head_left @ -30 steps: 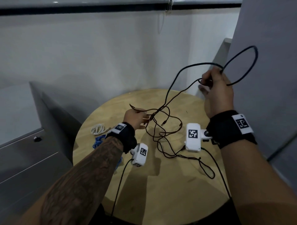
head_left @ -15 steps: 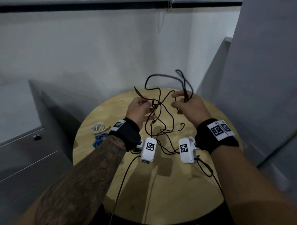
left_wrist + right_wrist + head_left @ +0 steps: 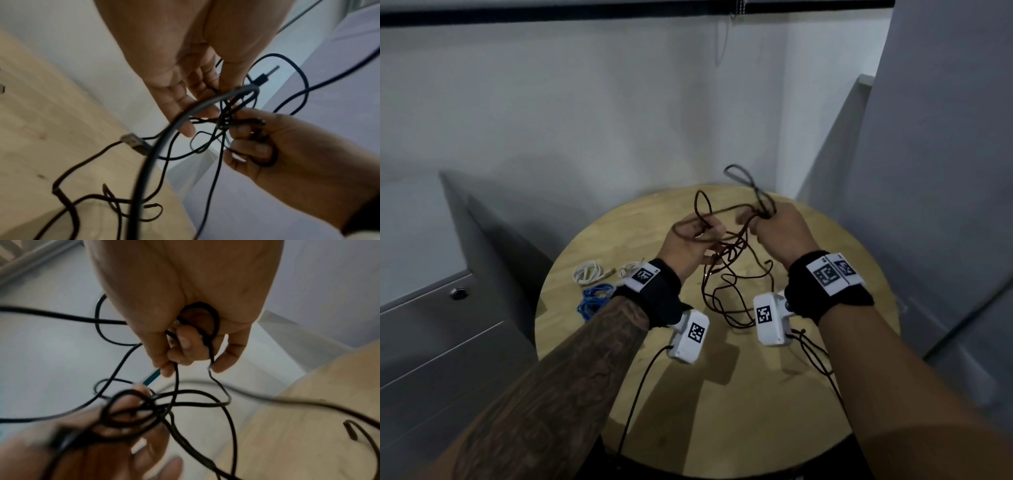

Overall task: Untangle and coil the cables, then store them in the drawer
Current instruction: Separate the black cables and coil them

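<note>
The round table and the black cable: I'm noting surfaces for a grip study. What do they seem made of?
The round table looks like pale wood with a matte finish: faint grain streaks, small dark knots. The black cable, gripped by the right hand and looped over the left hand, looks rubber- or plastic-sheathed: thin, limp, slightly glossy.
</note>
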{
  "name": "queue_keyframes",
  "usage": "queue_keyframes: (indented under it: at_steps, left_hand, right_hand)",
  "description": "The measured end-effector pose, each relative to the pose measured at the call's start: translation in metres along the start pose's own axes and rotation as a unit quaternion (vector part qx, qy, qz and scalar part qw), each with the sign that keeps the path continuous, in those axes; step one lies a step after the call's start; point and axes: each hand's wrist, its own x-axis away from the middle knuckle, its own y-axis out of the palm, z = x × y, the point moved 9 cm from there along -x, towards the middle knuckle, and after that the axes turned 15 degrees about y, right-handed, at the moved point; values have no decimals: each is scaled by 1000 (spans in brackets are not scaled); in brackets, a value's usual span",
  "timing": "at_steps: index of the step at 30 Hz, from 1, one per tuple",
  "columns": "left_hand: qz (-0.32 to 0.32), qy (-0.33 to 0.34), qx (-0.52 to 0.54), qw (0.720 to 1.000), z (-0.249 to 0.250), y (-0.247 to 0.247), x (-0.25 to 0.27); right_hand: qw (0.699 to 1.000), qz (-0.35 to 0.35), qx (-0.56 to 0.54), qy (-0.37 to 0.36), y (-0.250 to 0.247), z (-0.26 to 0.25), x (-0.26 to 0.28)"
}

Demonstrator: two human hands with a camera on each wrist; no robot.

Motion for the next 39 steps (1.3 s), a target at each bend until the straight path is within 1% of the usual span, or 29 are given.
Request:
queue_keyframes:
  at_steps: [2,3,4,5,6,7,8,12,13,16,17,18,19,20,21,22,24,26,27,28,29,30,32,33,34,35,37,39]
  left_hand:
    - [26,-6,-70,997,-9,-13,1]
    - [32,-11,-112,993,-14,-20,4]
    - [31,-16,-158,987,-21,-27,7]
    - [27,-22,-204,978,-27,-34,11]
    - [28,-30,-241,970,-33,-41,16]
    - [35,-38,-257,965,-39,-46,20]
    - [40,-45,-253,966,-43,-50,22]
    - [33,-55,-217,974,-47,-46,14]
    - [46,-58,-222,972,-44,-47,10]
    - [133,-44,-231,963,-21,-57,-1]
    - [127,-48,-243,960,-16,-56,-4]
    - [84,-59,-276,956,-14,-50,-9]
    - [16,-68,-323,944,-13,-38,-12]
    - [-51,-69,-368,926,-15,-26,-13]
    - [-101,-62,-394,911,-16,-14,-13]
    - [-136,-50,-403,904,-17,-2,-13]
    - [-183,-7,-423,887,-18,23,-14]
    - [-219,12,-456,863,-24,43,-15]
    - [-225,13,-465,856,-29,49,-16]
    - [-219,9,-463,859,-33,50,-18]
    - [-204,6,-453,868,-36,49,-19]
    - [-185,11,-441,878,-37,46,-20]
    - [-152,30,-433,888,-33,40,-21]
    - [-147,43,-440,885,-29,40,-20]
    - [-148,52,-449,880,-27,41,-20]
    - [-152,61,-450,878,-25,42,-20]
    - [-163,88,-451,873,-18,47,-18]
    - [-186,129,-467,855,-11,58,-13]
  right_hand:
    - [990,36,-129,31,-21,2,-5]
    - [975,53,-210,38,-33,1,-7]
    - [954,68,-290,38,-48,0,-8]
    - [931,75,-356,33,-62,-4,-8]
    - [915,78,-396,26,-75,-8,-8]
    - [908,76,-411,17,-84,-13,-7]
    - [910,72,-407,9,-89,-16,-7]
    - [937,40,-347,7,-76,-16,-2]
    - [939,32,-343,8,-73,-17,0]
    - [930,10,-367,7,-74,-26,5]
    - [926,4,-376,9,-75,-28,7]
    - [924,1,-382,12,-76,-29,8]
    - [923,-2,-384,16,-76,-29,10]
    - [923,-6,-384,22,-74,-29,10]
    - [922,-18,-387,31,-69,-27,10]
    - [917,-41,-394,45,-62,-26,10]
    - [899,-103,-417,80,-43,-24,10]
    - [873,-164,-445,113,-28,-23,12]
    - [859,-186,-461,123,-24,-23,12]
    - [849,-196,-474,129,-24,-23,12]
    - [850,-190,-474,128,-28,-21,10]
    - [867,-166,-455,118,-36,-18,8]
    - [923,-91,-363,87,-51,-8,1]
    - [947,-63,-305,78,-54,-3,-2]
    - [963,-54,-252,74,-51,3,-4]
    - [973,-63,-207,74,-42,9,-5]
    - [982,-99,-135,88,-19,21,-5]
    - [984,-130,-78,92,-1,27,-2]
